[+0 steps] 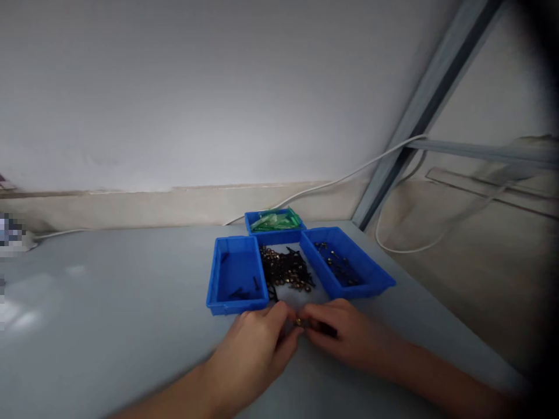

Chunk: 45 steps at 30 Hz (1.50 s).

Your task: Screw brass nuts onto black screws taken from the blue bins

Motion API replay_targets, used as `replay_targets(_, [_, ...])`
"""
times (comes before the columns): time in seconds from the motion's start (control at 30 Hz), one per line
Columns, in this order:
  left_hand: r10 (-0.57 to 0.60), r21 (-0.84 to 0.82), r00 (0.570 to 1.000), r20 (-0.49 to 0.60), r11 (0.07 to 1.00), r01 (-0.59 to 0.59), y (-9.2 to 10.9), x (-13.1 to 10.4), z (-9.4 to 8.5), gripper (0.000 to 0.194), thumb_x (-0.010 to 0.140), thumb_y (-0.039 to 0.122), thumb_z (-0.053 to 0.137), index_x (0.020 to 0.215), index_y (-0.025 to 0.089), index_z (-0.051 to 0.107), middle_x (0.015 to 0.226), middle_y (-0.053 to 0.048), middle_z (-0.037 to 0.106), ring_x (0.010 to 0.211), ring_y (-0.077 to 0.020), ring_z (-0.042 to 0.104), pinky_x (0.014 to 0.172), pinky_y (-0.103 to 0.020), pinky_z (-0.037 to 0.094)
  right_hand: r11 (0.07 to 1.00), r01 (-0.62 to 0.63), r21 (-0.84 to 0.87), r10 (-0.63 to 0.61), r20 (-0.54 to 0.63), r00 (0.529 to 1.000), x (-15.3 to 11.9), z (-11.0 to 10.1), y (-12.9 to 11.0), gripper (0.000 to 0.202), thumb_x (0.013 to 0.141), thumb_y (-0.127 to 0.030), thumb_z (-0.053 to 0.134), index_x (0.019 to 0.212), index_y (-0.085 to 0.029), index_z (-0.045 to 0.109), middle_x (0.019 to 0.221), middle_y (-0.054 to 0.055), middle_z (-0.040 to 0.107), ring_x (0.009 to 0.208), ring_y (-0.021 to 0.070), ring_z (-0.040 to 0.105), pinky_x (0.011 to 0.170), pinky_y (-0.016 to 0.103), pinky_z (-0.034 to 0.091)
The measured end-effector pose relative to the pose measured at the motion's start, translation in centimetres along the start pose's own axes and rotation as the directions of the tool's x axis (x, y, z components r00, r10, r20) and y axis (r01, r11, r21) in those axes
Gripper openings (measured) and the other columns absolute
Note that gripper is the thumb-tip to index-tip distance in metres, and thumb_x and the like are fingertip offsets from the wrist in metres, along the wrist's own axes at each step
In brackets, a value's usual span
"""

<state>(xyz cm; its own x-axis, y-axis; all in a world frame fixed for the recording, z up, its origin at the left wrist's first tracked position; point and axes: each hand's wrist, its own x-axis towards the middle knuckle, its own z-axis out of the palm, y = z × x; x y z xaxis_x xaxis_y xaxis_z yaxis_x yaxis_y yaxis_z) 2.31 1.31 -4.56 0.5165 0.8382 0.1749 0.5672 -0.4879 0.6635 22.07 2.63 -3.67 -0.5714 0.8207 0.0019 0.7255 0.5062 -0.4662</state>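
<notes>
My left hand (262, 337) and my right hand (338, 331) meet fingertip to fingertip just in front of the blue trays. Both are closed in a pinch. A small brass-coloured part (299, 321) shows between their fingertips; its full shape is hidden by the fingers. Right beyond my hands lies a heap of dark, thin pieces with brass-coloured heads (286, 267), loose on the table between the trays. The left blue tray (211, 285) has a few dark slender pieces on its floor. Several dark pieces with shiny ends lie in the right blue tray (371, 273).
A back blue tray (279, 237) holds green, shiny strips (277, 220). The grey table (131, 291) runs along a pale wall. On the right rises a metal frame post (419, 110), with a white cable (340, 181) strung behind the trays.
</notes>
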Motion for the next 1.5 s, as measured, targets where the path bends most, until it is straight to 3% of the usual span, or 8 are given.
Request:
replay_targets(0.43, [0.195,-0.077,0.981,0.013,0.978,-0.193,0.7,0.0,-0.7,0.013,0.087,0.008,0.058,0.096,0.017,0.058,0.093,-0.002,0.059,0.085,-0.0149,0.059,0.076,-0.023,0.047,0.999,0.047,0.002,-0.047,0.006,0.999,0.0,0.2,0.5,0.016,0.081,-0.017,0.052,0.067,-0.022,0.055,0.063,-0.003,0.061,0.063,0.0157,0.057,0.062,0.026,0.043])
replay_targets(0.87, [0.319,0.156,0.948,-0.020,0.937,-0.312,0.8,-0.1,-1.0,0.011,0.097,0.015,0.047,0.096,0.014,0.057,0.085,-0.004,0.062,0.075,-0.0178,0.061,0.067,-0.027,0.051,0.991,0.117,0.064,-0.114,-0.048,0.992,-0.5,-1.4,-0.1,0.033,0.095,-0.032,0.038,0.070,-0.022,0.057,0.062,-0.003,0.060,0.059,0.0152,0.056,0.064,0.028,0.042])
replay_targets(1.0, [0.382,0.232,0.924,-0.016,0.900,-0.369,0.6,-0.2,-0.8,0.014,0.099,0.015,0.044,0.100,0.014,0.058,0.085,-0.005,0.062,0.074,-0.0193,0.062,0.066,-0.030,0.052,0.993,0.089,0.082,-0.085,-0.053,0.995,-0.3,-1.5,-0.5,0.034,0.093,-0.040,0.045,0.068,-0.021,0.058,0.061,-0.003,0.060,0.059,0.0150,0.057,0.061,0.027,0.043])
replay_targets(1.17, [0.350,0.170,0.936,-0.045,0.926,-0.338,0.4,-0.3,-0.6,0.016,0.097,0.016,0.047,0.111,0.017,0.054,0.087,-0.004,0.064,0.079,-0.0199,0.063,0.068,-0.030,0.054,0.996,0.083,0.037,-0.079,-0.091,0.993,-0.4,-1.6,-0.9,0.024,0.088,-0.032,0.052,0.066,-0.023,0.057,0.060,-0.004,0.063,0.058,0.0161,0.060,0.058,0.027,0.044])
replay_targets(1.33, [0.305,0.132,0.950,-0.060,0.946,-0.296,0.6,-0.5,-0.6,0.044,0.091,0.016,0.051,0.132,0.014,0.035,0.095,-0.007,0.065,0.078,-0.0187,0.064,0.070,-0.030,0.054,0.994,0.113,0.004,-0.112,-0.140,0.984,-0.7,-3.7,0.0,0.017,0.089,-0.034,0.050,0.085,-0.025,0.064,0.062,-0.003,0.065,0.057,0.0164,0.063,0.057,0.027,0.045])
replay_targets(1.4, [0.307,0.218,0.951,0.023,0.927,-0.305,0.9,-0.5,-0.7,0.048,0.088,0.015,0.052,0.132,0.011,0.034,0.089,-0.007,0.066,0.074,-0.0202,0.064,0.067,-0.031,0.055,0.995,-0.025,-0.100,-0.002,-0.266,0.964,-0.6,-4.9,1.4,0.022,0.090,-0.037,0.046,0.088,-0.024,0.063,0.067,-0.001,0.068,0.057,0.0176,0.062,0.056,0.029,0.045])
replay_targets(1.47, [0.301,0.308,0.944,0.135,0.892,-0.329,1.2,-0.4,-0.8,0.045,0.088,0.015,0.051,0.130,0.012,0.036,0.085,-0.006,0.067,0.073,-0.0213,0.065,0.064,-0.032,0.055,0.954,-0.183,-0.236,0.066,-0.433,0.899,-0.3,-6.0,3.0,0.026,0.089,-0.041,0.045,0.086,-0.023,0.062,0.072,0.003,0.069,0.064,0.0223,0.065,0.059,0.033,0.045])
replay_targets(1.5, [0.294,0.344,0.940,0.175,0.876,-0.338,1.3,-0.4,-0.8,0.042,0.088,0.016,0.051,0.128,0.013,0.038,0.085,-0.005,0.067,0.072,-0.0214,0.065,0.064,-0.033,0.054,0.924,-0.257,-0.283,0.105,-0.459,0.882,-0.1,-6.4,3.7,0.026,0.088,-0.041,0.044,0.085,-0.022,0.062,0.073,0.004,0.070,0.065,0.0240,0.065,0.060,0.035,0.046])
